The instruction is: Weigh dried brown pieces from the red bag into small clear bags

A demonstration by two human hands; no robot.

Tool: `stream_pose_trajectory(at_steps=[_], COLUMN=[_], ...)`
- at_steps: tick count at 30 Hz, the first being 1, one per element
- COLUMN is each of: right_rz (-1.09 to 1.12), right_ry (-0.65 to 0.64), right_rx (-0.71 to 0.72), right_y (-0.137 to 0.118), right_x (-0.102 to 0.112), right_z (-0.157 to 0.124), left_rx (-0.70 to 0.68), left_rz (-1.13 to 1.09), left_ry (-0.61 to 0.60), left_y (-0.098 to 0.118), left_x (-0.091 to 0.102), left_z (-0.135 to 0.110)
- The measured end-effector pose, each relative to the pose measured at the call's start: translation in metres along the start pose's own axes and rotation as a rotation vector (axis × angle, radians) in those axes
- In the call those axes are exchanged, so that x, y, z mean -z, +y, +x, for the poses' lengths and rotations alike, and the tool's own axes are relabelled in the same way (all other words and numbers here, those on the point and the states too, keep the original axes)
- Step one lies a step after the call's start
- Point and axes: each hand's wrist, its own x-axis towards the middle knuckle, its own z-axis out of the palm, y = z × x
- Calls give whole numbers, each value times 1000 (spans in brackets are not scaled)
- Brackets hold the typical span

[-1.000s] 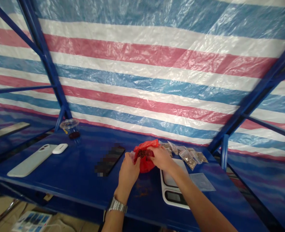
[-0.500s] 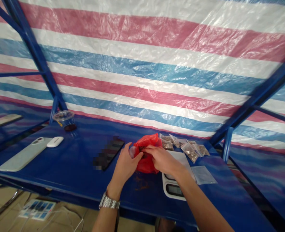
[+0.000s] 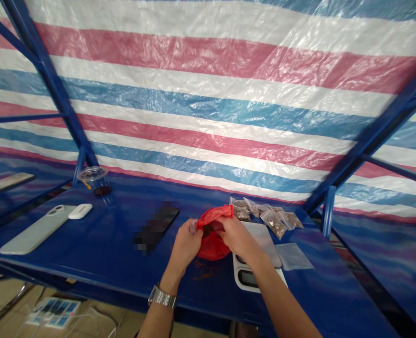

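A red plastic bag (image 3: 213, 249) sits on the blue table, its mouth open and some brown dried material (image 3: 208, 229) showing inside. My left hand (image 3: 187, 244) is closed at the bag's left rim, with a bit of clear plastic (image 3: 193, 226) beside its fingers. My right hand (image 3: 238, 237) reaches into the bag from the right; its fingertips are hidden inside. Under my right forearm lies a white kitchen scale (image 3: 248, 278) with a small display. Behind it are several small zip bags (image 3: 274, 223) filled with brown bits. A flat clear zip bag (image 3: 294, 256) rests right of the scale.
On the left lie a pale phone (image 3: 35, 230), a white earbud case (image 3: 80, 211) and a clear cup (image 3: 97, 180) with dark liquid. A black phone-like item (image 3: 158, 225), partly pixelated, is left of my hands. Blue metal posts (image 3: 345, 152) and a striped tarp (image 3: 208, 103) stand behind.
My right hand has gone deeper into the red bag, its fingers now hidden. My left hand has closed in on the rim. The view has shifted slightly.
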Motion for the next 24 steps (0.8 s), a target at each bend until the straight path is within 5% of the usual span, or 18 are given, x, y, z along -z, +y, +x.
stream_pose_trajectory(at_steps=[17, 24], right_rz=[143, 14], right_ry=[19, 29], right_rx=[1, -27], right_y=[6, -1], right_x=[-10, -12], right_z=[0, -4], left_rx=[81, 166], left_rz=[-457, -596], left_ry=[4, -26], left_y=[-12, -1], left_x=[-11, -11], left_z=[4, -1])
